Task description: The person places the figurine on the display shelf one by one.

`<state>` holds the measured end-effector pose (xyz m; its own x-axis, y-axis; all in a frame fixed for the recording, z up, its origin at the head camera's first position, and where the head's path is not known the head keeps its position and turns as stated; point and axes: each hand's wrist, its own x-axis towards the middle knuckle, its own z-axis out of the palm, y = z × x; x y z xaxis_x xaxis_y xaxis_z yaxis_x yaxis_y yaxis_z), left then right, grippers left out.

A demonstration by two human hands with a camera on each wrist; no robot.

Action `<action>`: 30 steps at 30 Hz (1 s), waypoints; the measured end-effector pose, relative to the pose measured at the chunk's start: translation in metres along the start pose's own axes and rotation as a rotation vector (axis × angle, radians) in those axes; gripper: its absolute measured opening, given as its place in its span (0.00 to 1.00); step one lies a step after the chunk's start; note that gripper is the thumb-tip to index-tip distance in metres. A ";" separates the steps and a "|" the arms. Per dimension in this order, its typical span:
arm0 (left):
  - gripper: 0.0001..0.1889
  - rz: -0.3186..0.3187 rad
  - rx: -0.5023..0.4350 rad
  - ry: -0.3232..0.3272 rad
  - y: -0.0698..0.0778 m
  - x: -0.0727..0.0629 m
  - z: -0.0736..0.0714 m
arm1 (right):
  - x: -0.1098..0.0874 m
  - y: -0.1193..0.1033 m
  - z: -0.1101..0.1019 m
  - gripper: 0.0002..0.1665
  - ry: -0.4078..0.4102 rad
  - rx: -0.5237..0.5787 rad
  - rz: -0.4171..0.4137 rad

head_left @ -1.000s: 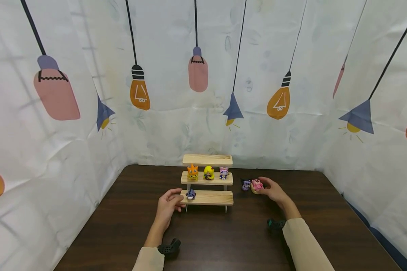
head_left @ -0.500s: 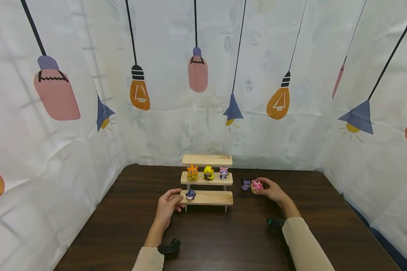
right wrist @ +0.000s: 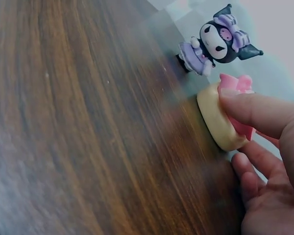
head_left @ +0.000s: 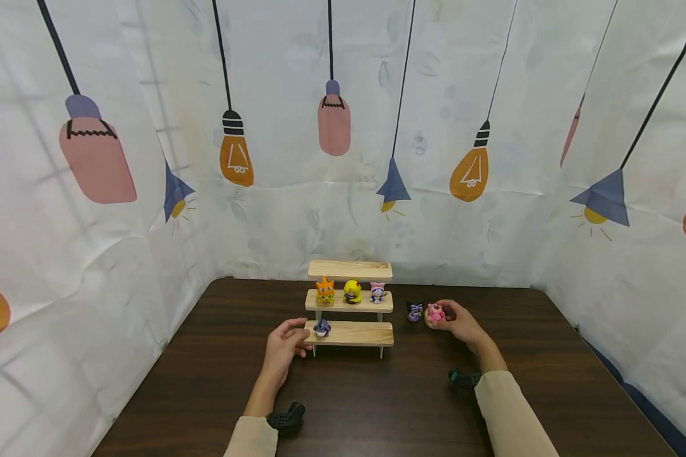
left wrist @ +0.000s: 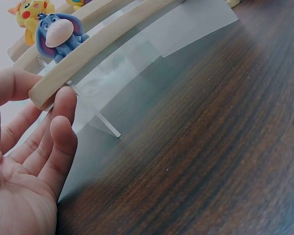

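In the head view my left hand holds the left end of the lowest step of a three-step wooden display stand. The left wrist view shows the thumb at the step's end and curled fingers below. A blue donkey figurine sits on that step, close to the thumb. To the right of the stand, my right hand pinches a pink figurine with a cream-coloured base. The thumb covers part of it, and its base is at the tabletop. Beside it stands a black-and-purple figurine.
An orange-eared yellow figurine, a yellow-haired figurine and a pink-and-purple figurine stand on the middle step. The top step is bare wood. A patterned cloth hangs behind the dark wooden table.
The pink figurine has shifted slightly right in my right hand, and the gap to the black-and-purple figurine has widened a little. My left hand stays at the stand.
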<state>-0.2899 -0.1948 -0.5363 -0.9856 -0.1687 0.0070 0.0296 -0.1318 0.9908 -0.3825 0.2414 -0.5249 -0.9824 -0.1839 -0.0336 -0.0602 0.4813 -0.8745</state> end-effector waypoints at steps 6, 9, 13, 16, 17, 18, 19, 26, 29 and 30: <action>0.18 -0.006 -0.004 0.002 0.001 -0.001 0.000 | -0.005 0.001 0.004 0.34 0.044 0.015 0.005; 0.18 -0.007 -0.003 0.002 0.001 -0.002 0.001 | -0.008 0.001 0.005 0.35 0.060 0.021 0.007; 0.18 -0.005 -0.007 0.002 0.002 -0.002 0.001 | -0.011 0.000 0.007 0.36 0.087 0.052 0.022; 0.17 -0.004 -0.004 0.001 0.001 -0.001 0.001 | -0.014 0.001 0.008 0.38 0.101 0.069 0.036; 0.17 -0.005 -0.003 0.002 0.001 -0.001 0.001 | -0.015 0.001 0.009 0.38 0.101 0.074 0.038; 0.17 -0.007 -0.003 0.002 0.001 -0.001 0.001 | -0.015 0.001 0.009 0.38 0.103 0.076 0.039; 0.17 -0.007 -0.001 0.003 0.001 -0.001 0.001 | -0.016 0.002 0.009 0.39 0.106 0.073 0.039; 0.18 -0.003 0.008 0.002 0.001 -0.001 0.001 | -0.022 0.001 0.011 0.39 0.124 0.058 0.027; 0.18 -0.005 0.004 0.004 0.001 0.000 0.001 | -0.024 -0.001 0.012 0.39 0.125 0.066 0.023; 0.18 -0.004 0.005 0.004 0.002 0.000 0.001 | -0.026 -0.001 0.012 0.39 0.123 0.066 0.021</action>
<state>-0.2896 -0.1941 -0.5347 -0.9851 -0.1720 0.0028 0.0251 -0.1277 0.9915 -0.3552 0.2352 -0.5285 -0.9978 -0.0660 0.0036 -0.0314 0.4257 -0.9043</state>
